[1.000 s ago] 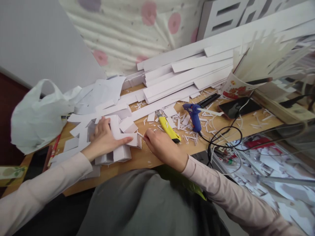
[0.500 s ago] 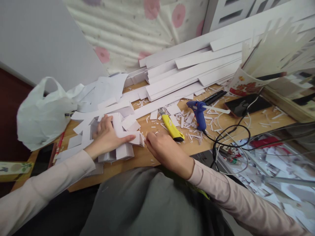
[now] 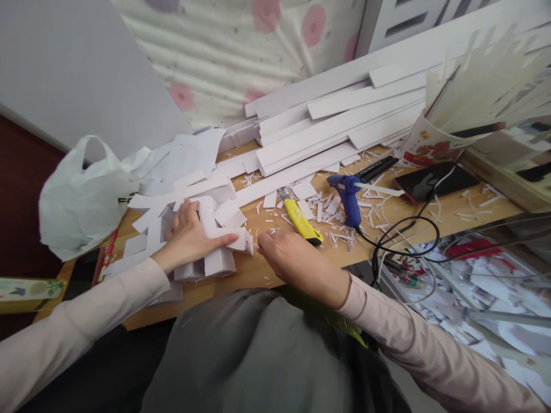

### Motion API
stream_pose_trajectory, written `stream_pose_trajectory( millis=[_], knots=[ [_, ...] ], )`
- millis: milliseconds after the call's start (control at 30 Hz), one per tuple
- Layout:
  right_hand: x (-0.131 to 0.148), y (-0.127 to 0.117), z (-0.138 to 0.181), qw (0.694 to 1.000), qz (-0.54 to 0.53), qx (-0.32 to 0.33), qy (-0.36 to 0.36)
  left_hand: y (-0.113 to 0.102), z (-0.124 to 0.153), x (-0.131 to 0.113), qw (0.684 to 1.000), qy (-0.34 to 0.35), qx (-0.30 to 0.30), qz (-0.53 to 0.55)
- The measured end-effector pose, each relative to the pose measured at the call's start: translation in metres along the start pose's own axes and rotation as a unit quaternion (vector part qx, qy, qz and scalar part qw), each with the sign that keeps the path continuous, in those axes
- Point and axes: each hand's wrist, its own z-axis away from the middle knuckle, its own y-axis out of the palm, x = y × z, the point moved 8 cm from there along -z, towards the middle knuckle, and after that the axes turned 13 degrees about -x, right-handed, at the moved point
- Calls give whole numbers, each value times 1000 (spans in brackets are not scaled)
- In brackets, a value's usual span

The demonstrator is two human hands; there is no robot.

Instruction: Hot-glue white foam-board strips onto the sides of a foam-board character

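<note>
My left hand [image 3: 189,238] grips a white foam-board structure [image 3: 220,263] made of boxy folded pieces, on the wooden table's near left part. Its thumb lies along the top toward the right and its fingers reach over the far left side. Just right of the structure's end is my right hand [image 3: 297,261], a small gap apart from it, with thumb and fingers pinched together. Whatever sits between those fingertips is hidden. A yellow utility knife [image 3: 302,222] lies beyond the right hand, blade end pointing away. Past it rests a blue glue gun [image 3: 348,198] with a white glue stick in its back.
Long white board strips [image 3: 340,123] are stacked at the back. A white plastic bag [image 3: 80,198] stands left. Paper scraps [image 3: 331,215] litter the table around the knife. At right are a phone [image 3: 434,182], looped cables [image 3: 407,235] and a cup [image 3: 433,146] of glue sticks.
My right hand has shifted very slightly right, with the gap to the structure a little wider. The left hand keeps its hold. The whole view has moved slightly.
</note>
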Motion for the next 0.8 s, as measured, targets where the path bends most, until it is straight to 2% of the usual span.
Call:
stream_pose_trajectory(
  millis=[233, 467, 567, 700, 800],
  knots=[
    [-1, -9, -3, 999, -24, 28, -3, -3, 2, -4, 1000, -4, 1, 5],
    [-17, -10, -5, 993, -104, 23, 48, -2, 2, -3, 1000, -7, 2, -8],
    [-22, -9, -6, 985, -154, 21, 72, -1, 2, -3, 1000, 2, -3, -2],
    [-16, -9, -8, 968, -243, 18, 68, 0, 1, -1, 1000, 6, -3, 5],
    [-17, -13, -12, 947, -309, -12, 92, 1, 0, 0, 1000, 2, -2, 5]
  ],
)
